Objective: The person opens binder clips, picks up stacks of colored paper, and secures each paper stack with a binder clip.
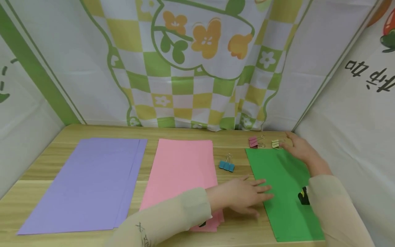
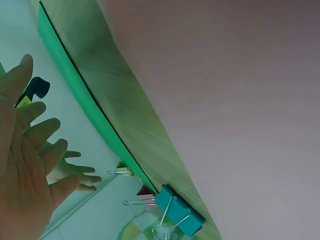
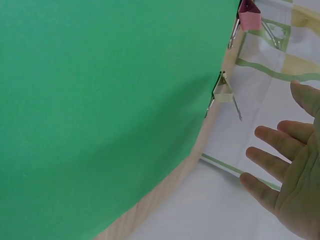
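Observation:
My left hand (image 1: 245, 195), fingers spread, hovers over the left edge of the green paper stack (image 1: 287, 181) in the head view. At the stack's far right corner is my right hand (image 1: 299, 147), close to a yellow binder clip (image 1: 276, 144). Its fingers are extended with nothing between them in the right wrist view. A pink binder clip (image 1: 253, 142) sits left of the yellow one, behind the green paper. The blue binder clip (image 1: 226, 166) lies between the green stack and the pink paper stack (image 1: 182, 171), handles pointing away.
A purple paper stack (image 1: 86, 181) covers the left of the wooden table (image 1: 234, 139). Behind the table hangs a checkered curtain (image 1: 185, 92), and white cloth walls (image 1: 361, 137) close in both sides. The left sleeve (image 1: 172, 212) passes over the pink stack.

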`<state>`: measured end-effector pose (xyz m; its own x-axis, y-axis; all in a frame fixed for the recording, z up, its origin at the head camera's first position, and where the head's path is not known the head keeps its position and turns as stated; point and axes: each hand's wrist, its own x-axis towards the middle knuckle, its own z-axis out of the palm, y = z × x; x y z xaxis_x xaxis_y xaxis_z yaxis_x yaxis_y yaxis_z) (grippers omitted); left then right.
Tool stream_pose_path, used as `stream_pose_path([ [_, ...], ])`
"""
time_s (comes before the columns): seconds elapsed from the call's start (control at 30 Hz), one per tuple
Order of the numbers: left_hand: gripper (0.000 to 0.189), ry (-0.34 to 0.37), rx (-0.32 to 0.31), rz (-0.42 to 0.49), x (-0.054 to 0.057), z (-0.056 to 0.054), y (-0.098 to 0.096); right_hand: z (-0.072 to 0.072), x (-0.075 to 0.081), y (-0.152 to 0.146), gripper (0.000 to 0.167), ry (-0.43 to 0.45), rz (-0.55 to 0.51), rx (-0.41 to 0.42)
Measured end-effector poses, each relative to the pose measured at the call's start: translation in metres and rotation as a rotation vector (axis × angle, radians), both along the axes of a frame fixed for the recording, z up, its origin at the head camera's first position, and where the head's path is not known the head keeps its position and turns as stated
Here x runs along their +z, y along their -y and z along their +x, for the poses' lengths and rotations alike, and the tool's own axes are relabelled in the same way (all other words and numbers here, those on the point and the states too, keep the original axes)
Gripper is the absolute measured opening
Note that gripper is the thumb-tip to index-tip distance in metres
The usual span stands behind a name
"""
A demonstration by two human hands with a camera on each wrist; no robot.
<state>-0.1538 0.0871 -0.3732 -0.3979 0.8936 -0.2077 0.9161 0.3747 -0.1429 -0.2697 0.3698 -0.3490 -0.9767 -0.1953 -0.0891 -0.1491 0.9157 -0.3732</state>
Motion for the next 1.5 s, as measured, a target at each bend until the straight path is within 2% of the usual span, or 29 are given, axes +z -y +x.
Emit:
stream_pose_path([
  [0.2,0.076,0.038,0.006,-0.039,-0.001,-0.007,-0.012,-0.005,0.0,-0.001,0.078,0.038,-0.021,-0.032],
  [0.3,0.075,0.039,0.005,-0.061,-0.005,-0.013,-0.02,-0.007,-0.002,-0.002,0.076,0.045,-0.05,-0.038],
  [0.43,0.076,0.052,0.022,-0.085,-0.012,-0.022,-0.032,-0.011,-0.006,-0.004,0.068,0.026,-0.055,-0.015],
  [0.63,0.076,0.083,0.05,-0.127,-0.015,-0.028,-0.044,-0.019,-0.006,-0.004,0.059,0.026,-0.051,0.006],
  [0.87,0.075,0.099,0.054,-0.14,-0.016,-0.027,-0.055,-0.024,-0.007,-0.007,0.058,0.092,-0.063,-0.045],
  [0.97,0.074,0.111,0.053,-0.148,-0.017,-0.025,-0.061,-0.028,-0.011,-0.012,0.053,0.078,-0.039,-0.046],
  [1.07,0.074,0.114,0.055,-0.169,-0.018,-0.024,-0.065,-0.033,-0.016,-0.017,0.046,0.029,0.015,-0.023],
  [1.23,0.075,0.131,0.062,-0.177,-0.021,-0.026,-0.068,-0.041,-0.024,-0.022,0.041,-0.023,0.056,-0.001],
  [1.5,0.074,0.114,0.033,-0.19,-0.026,-0.026,-0.075,-0.048,-0.032,-0.017,0.04,-0.04,0.08,-0.039],
])
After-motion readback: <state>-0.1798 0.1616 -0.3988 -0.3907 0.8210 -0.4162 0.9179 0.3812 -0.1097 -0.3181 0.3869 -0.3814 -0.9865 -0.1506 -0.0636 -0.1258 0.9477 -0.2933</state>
